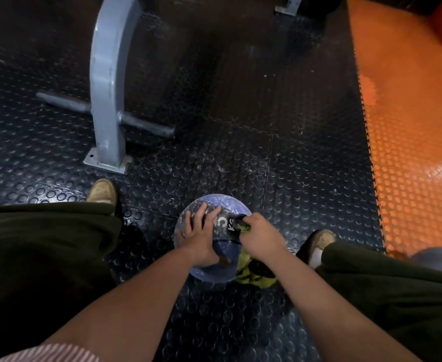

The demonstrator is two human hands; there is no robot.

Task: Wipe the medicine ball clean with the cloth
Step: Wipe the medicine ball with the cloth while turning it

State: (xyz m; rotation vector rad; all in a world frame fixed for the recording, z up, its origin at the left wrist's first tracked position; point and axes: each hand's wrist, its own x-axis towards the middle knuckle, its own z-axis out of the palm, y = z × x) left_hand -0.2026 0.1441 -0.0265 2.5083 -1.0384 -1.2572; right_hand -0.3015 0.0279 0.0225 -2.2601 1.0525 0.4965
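Dark studded rubber floor (240, 113) fills most of the view, w/ an orange studded mat (410, 126) along the right side. Grey metal rack leg (105, 87) is bolted to the floor upper left, w/ a horizontal peg sticking out each side.

Medicine ball (222, 205), blue, marked "5 kg", sits on the dark floor btwn the person's feet, roughly centre frame. Tan left shoe (102, 192) is off to its left, right shoe (321, 241) just to its right. Dark green trousers (45, 244) cover both legs.

Left hand (197, 239) lies flat on top of the ball, fingers straight & spread, palm pressing down. It holds nothing.

Right hand (260, 237) has its fingers curled round a yellow-green & black cloth (251, 270). One bunched end is pressed to the ball's upper right, next to the printed marking. Rest of the cloth hangs under the wrist, against the ball's right side.

Second bluish ball (436, 259) shows at the right edge, partly cut off. Striped sleeve (52, 354) at bottom left.
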